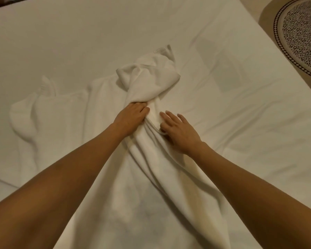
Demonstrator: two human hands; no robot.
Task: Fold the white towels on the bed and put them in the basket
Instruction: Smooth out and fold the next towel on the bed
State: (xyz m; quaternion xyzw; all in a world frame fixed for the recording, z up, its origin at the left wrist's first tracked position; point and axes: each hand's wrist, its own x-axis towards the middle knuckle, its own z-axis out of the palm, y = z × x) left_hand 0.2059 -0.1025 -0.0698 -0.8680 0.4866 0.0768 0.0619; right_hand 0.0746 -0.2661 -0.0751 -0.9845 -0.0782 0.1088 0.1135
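Note:
A large white towel lies crumpled on the bed, running from the near edge up to a bunched end near the middle. My left hand is closed on a gathered fold of that towel. My right hand rests on the towel just to the right, fingers spread, thumb and forefinger at its hem. More white towel lies loosely crumpled to the left, partly under the first; I cannot tell whether it is a separate towel. No basket is in view.
The bed sheet is white and mostly flat, with creases at the right. The bed's right edge runs diagonally at the upper right, and beyond it is a patterned carpet on the floor.

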